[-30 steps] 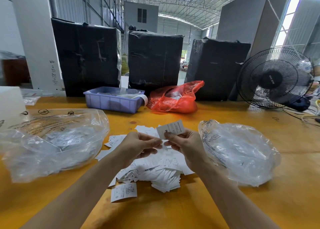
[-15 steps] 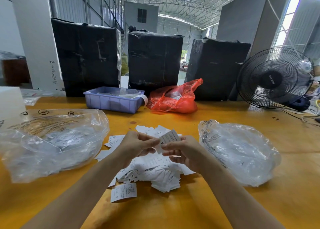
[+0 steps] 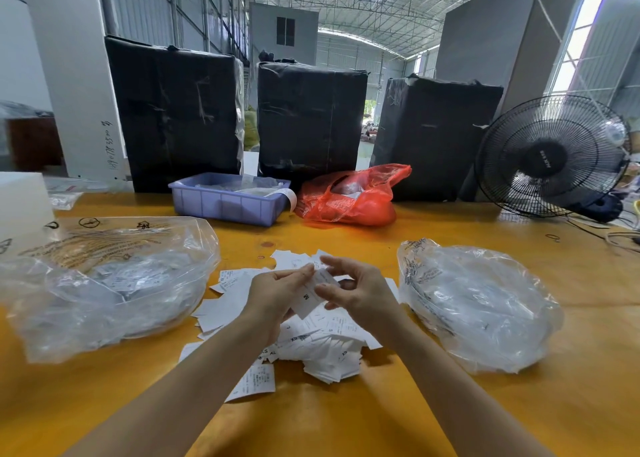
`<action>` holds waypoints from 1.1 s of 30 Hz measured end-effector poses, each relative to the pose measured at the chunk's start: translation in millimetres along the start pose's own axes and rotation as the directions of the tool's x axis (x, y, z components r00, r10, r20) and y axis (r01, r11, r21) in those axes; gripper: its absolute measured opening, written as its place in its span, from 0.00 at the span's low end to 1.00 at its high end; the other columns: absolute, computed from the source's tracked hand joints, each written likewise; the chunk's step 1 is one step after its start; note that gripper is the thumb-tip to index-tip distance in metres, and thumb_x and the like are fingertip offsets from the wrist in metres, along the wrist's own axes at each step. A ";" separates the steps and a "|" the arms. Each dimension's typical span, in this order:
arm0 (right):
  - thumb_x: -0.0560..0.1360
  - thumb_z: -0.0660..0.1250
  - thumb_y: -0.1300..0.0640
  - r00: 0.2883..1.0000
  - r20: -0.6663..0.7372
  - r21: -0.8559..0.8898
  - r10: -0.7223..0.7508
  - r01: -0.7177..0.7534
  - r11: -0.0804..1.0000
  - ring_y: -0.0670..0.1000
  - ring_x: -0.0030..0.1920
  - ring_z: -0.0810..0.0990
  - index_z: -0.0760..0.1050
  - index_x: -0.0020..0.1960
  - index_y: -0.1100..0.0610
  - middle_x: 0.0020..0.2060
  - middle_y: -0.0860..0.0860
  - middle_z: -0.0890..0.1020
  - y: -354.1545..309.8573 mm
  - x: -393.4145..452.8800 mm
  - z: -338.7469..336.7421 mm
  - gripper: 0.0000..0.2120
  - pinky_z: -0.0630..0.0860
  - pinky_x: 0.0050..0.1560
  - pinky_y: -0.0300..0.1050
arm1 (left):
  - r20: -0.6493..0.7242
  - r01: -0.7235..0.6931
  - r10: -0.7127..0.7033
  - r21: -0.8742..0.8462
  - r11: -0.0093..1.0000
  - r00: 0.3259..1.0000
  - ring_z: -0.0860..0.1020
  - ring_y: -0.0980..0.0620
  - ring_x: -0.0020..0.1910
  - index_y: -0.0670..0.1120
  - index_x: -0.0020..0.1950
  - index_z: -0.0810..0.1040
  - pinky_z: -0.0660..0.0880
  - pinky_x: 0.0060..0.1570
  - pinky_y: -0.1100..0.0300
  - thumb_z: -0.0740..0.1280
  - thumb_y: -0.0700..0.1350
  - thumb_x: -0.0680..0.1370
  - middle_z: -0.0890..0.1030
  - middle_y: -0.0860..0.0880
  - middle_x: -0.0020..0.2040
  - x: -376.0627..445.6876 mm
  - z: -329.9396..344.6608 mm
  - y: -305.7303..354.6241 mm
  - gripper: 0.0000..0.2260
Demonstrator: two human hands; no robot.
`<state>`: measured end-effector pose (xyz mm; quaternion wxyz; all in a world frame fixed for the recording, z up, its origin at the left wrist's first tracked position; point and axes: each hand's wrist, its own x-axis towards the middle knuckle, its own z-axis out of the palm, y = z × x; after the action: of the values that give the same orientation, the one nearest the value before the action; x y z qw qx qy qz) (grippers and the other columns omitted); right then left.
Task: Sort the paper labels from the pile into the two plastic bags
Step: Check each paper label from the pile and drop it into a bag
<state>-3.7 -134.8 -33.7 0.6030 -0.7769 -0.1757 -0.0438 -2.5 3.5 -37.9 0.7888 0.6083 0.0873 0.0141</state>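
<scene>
A pile of white paper labels (image 3: 325,345) lies on the yellow table (image 3: 381,415) between two clear plastic bags. The left bag (image 3: 104,283) is large and holds labels; the right bag (image 3: 478,304) is rounder and also holds some. Above the pile, my left hand (image 3: 277,294) and my right hand (image 3: 360,290) both pinch one white label (image 3: 311,295), tilted, with a letter M printed on it. One loose label (image 3: 254,382) lies near the table's front.
A blue plastic tray (image 3: 228,200) and a red plastic bag (image 3: 349,197) sit behind the pile. Three black-wrapped boxes (image 3: 311,117) stand along the back edge. A black fan (image 3: 550,155) stands at the back right, with cables beside it.
The label held up in my right hand has come down and tilted between both hands. My hands have moved closer together over the pile.
</scene>
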 end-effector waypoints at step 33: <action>0.74 0.67 0.68 0.985 -0.166 -0.052 -0.042 0.034 0.998 0.44 0.28 0.79 0.80 0.46 0.59 0.35 0.56 0.84 1.5 -2.9 -7.5 0.06 0.74 0.30 0.32 | -0.216 -0.187 0.459 0.706 0.683 0.862 0.79 0.51 0.41 0.42 0.45 0.83 0.76 0.40 0.58 0.73 0.43 0.72 0.83 0.46 0.41 26.6 -110.0 83.2 0.05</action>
<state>-4.9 -142.9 -33.8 0.5954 -0.7816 -0.1380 -0.1246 13.7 133.9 12.0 0.4722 0.8388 0.1249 0.2404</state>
